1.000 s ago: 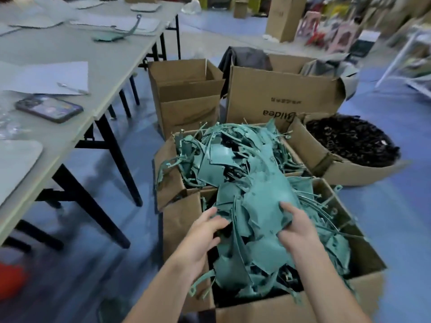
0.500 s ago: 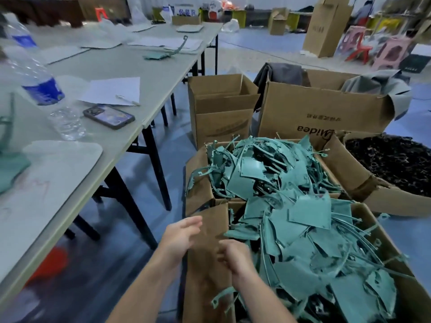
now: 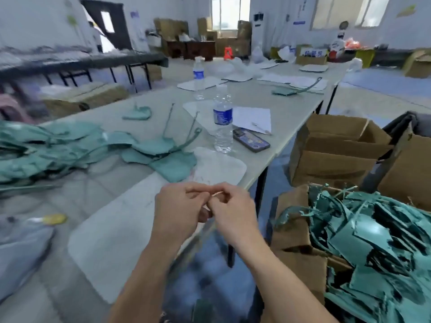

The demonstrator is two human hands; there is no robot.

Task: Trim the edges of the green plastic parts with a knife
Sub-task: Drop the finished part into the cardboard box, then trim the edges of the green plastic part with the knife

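My left hand (image 3: pixel 179 210) and my right hand (image 3: pixel 234 212) meet over the table's front edge, fingers curled. Together they pinch a small pale strip (image 3: pixel 215 194); what it is I cannot tell. Neither hand holds a green part. Flat green plastic parts (image 3: pixel 173 165) with thin stems lie on the table beyond my hands, and a bigger blurred heap (image 3: pixel 46 148) lies at the left. A cardboard box (image 3: pixel 295 231) heaped with green parts (image 3: pixel 373 241) stands on the floor at the right. A blurred yellow object (image 3: pixel 54 219) lies on the table at the left.
A white mat (image 3: pixel 130 220) lies under my hands on the grey table (image 3: pixel 254 99). A water bottle (image 3: pixel 222 120), a phone (image 3: pixel 251 139) and paper (image 3: pixel 253 116) sit beyond it. An open cardboard box (image 3: pixel 335 148) stands on the floor to the right.
My hands have left the box of green parts and come together over the table edge on a small pale strip. The view has swung up and left onto the table.
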